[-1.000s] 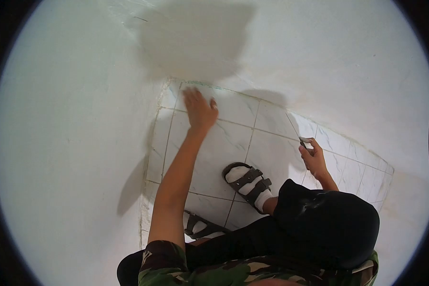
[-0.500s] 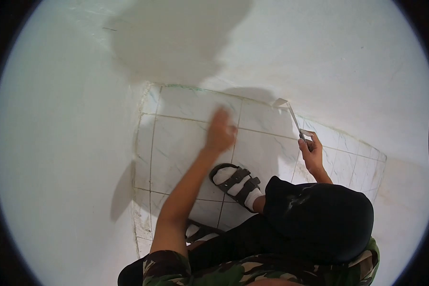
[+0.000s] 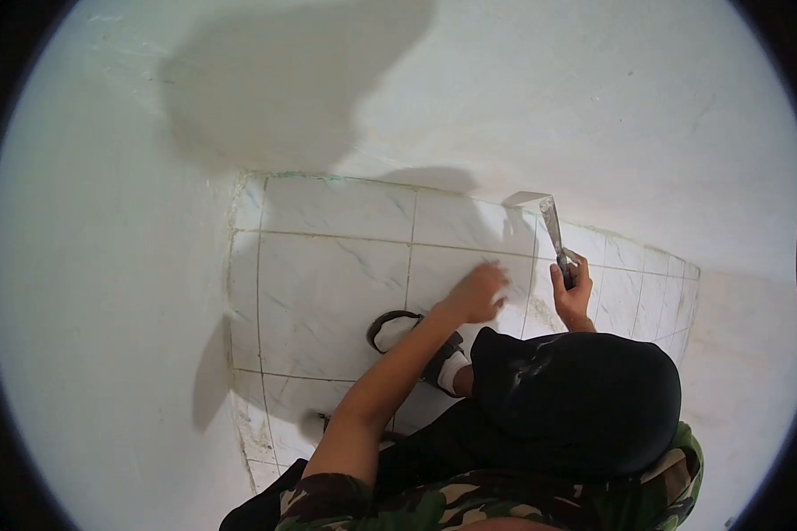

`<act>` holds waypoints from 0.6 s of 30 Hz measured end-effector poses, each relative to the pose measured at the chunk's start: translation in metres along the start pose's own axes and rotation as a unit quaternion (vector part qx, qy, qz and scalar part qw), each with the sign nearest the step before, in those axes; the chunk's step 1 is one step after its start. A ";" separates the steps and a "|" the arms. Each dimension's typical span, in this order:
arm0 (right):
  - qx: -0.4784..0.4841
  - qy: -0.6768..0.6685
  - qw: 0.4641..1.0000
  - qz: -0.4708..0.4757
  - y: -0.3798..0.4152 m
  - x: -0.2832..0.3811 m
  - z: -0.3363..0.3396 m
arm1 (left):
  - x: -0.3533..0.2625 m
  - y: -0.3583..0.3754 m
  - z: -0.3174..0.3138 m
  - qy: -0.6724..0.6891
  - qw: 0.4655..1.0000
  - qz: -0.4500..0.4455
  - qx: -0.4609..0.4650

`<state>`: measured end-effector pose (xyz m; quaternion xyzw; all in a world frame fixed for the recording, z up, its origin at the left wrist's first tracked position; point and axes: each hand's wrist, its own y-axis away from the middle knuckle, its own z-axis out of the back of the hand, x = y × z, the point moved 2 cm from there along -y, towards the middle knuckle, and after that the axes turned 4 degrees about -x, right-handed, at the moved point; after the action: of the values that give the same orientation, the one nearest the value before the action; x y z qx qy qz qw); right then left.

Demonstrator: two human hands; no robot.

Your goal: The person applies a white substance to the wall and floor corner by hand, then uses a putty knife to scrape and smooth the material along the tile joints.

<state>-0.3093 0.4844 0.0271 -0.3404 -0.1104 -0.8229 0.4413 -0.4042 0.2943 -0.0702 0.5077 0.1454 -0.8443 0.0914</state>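
Observation:
In my right hand (image 3: 573,294) is a putty knife (image 3: 552,228), its handle wrapped by my fingers and thumb. The broad blade points up, close to the line where the wall meets the tiles. My left hand (image 3: 478,294), a little blurred, is held over the tiled floor to the left of the knife. Its fingers are loosely bent and apart, and nothing shows in them. Below it, my sandalled foot (image 3: 397,331) rests on the tiles, partly covered by my left forearm.
White marbled tiles (image 3: 328,279) with dark grout lines cover the floor. Pale walls rise on the left (image 3: 106,292) and ahead (image 3: 522,97), meeting in a corner with rough edging. My black-clad knee (image 3: 584,403) fills the lower right. Shadows fall on the walls.
My left hand has moved right and down, nearer the putty knife. The knife has turned, so more of its blade face shows. The whole view has shifted slightly.

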 end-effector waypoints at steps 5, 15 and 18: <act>0.004 0.031 0.999 -0.011 -0.003 0.002 0.007 | 0.076 0.043 0.099 -0.252 0.837 0.234 -0.426; 0.023 0.005 1.000 0.000 0.002 -0.006 -0.019 | 0.020 -0.029 0.026 0.185 0.964 0.161 0.105; 0.093 0.048 0.994 0.034 0.002 0.000 -0.017 | 0.002 0.009 0.008 0.148 0.975 0.160 -0.038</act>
<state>-0.3162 0.4748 0.0142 -0.2613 -0.1531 -0.8090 0.5037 -0.4089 0.2830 -0.0696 0.6399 0.1059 -0.7280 0.2219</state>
